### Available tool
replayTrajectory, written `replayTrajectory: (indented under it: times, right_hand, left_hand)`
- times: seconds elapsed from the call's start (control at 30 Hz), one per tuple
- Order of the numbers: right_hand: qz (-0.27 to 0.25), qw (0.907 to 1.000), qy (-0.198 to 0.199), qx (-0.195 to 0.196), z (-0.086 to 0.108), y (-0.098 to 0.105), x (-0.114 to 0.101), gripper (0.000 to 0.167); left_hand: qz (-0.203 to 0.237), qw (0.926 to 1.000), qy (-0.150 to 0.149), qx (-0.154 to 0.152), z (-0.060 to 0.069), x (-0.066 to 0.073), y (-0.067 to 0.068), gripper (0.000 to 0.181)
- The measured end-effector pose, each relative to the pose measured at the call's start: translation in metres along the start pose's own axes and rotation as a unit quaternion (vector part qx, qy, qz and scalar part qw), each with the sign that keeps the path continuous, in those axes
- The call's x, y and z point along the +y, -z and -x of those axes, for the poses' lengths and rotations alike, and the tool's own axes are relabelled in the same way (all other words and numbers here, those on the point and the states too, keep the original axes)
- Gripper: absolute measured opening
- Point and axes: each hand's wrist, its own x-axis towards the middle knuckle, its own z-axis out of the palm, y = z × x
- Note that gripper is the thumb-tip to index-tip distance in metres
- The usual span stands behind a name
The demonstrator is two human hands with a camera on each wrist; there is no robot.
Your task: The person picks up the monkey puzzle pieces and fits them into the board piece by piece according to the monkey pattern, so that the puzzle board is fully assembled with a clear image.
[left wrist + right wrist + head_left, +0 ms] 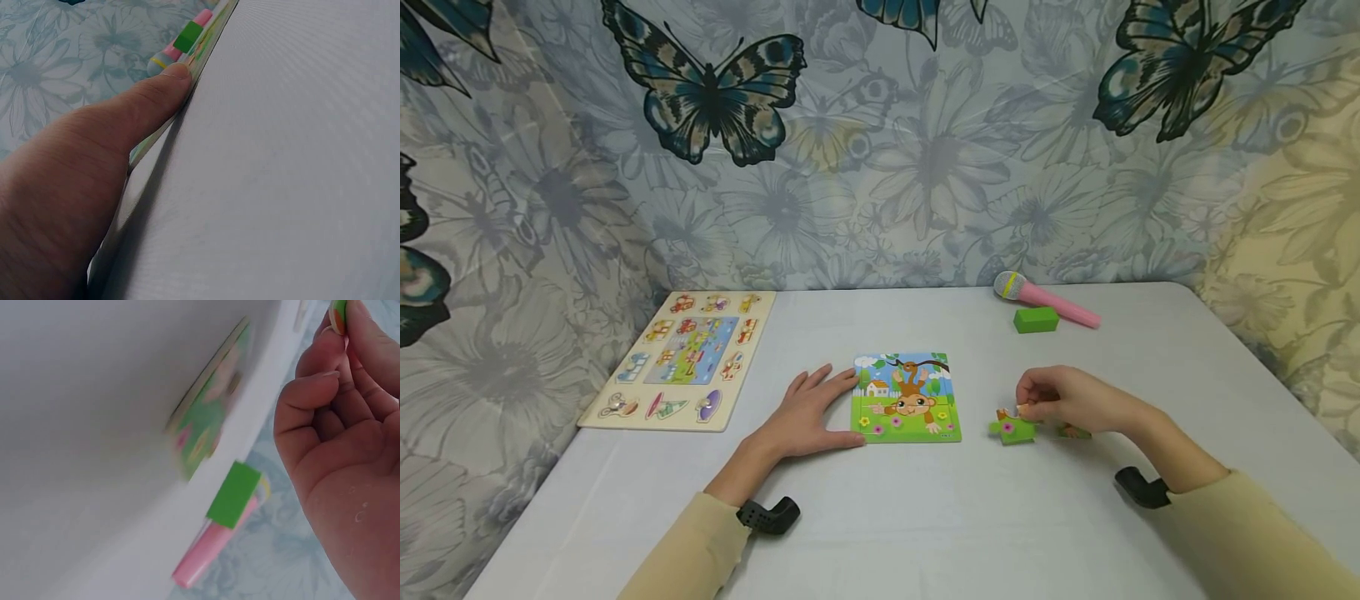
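Note:
A square monkey jigsaw puzzle (917,421) lies on the white table in the head view, its picture looking whole. My left hand (808,417) rests spread at its left side, fingertips and thumb touching the edge. To the right of the puzzle, my right hand (1071,400) pinches a small green-and-orange puzzle piece (339,315) between thumb and index finger. Just below those fingertips is a green piece with a pink flower (1015,431); whether it is the pinched one I cannot tell. Another piece (1075,432) lies partly hidden under the right hand.
A wooden picture board (602,422) with several small vehicle and toy pictures lies at the table's left. Toward the back right are a green block (1036,320) and a pink toy microphone (1060,307). Patterned butterfly cloth (917,167) hangs behind the table.

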Motion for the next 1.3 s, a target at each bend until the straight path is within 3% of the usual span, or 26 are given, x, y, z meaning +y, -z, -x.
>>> replayTrajectory:
  times: [0.6,1.03,1.3]
  right_hand:
    - [-0.018,0.9989,0.037,0.022,-0.055,-0.035,-0.035,0.012]
    - [0.013,0.9977,0.063,0.018,-0.09,-0.06,-0.054,0.01]
    - [0.062,0.9971,0.04,0.02,-0.101,-0.071,-0.063,0.011]
  left_hand:
    - [0.0,1.0,-0.004,0.005,0.0,0.0,-0.001,0.094]
    - [0.001,1.0,-0.004,0.004,0.0,0.0,-0.001,0.093]
    - [0.003,1.0,-0.001,0.003,0.0,-0.001,-0.001,0.094]
